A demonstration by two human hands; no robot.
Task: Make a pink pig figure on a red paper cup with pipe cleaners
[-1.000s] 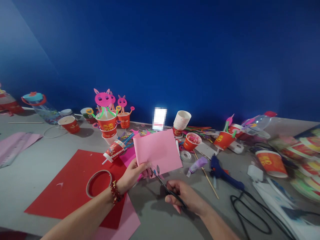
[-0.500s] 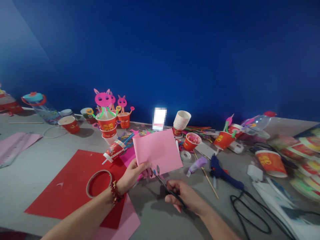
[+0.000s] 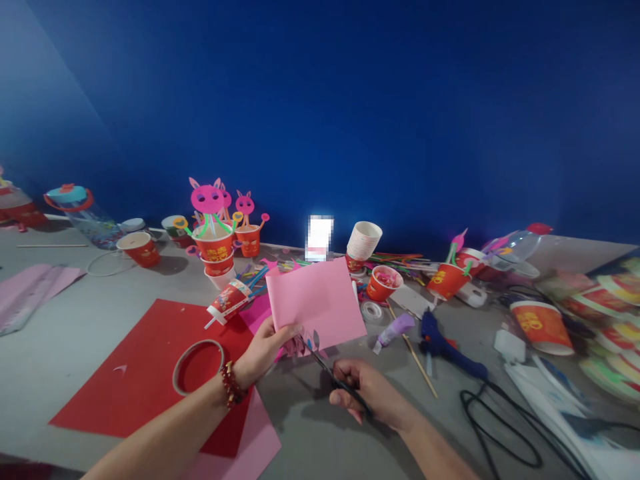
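My left hand pinches a sheet of pink paper near its lower left corner, where the paper curls over. A beaded bracelet circles that wrist. Wrapped around the handles of dark scissors is my right hand. The scissor blades reach the paper's lower edge beside my left thumb, and small cut shapes hang there. Under my left forearm lie a sheet of red paper with a tape roll on it, and another pink sheet.
Paper-cup figures with pink animal faces stand at the back left. A stack of white cups and a cup of pink scraps are behind the paper. To the right lie a purple glue stick, a wooden stick and a blue glue gun with its cord.
Almost nothing differs. Both hands, the scissors and the pink paper hold nearly the same positions.
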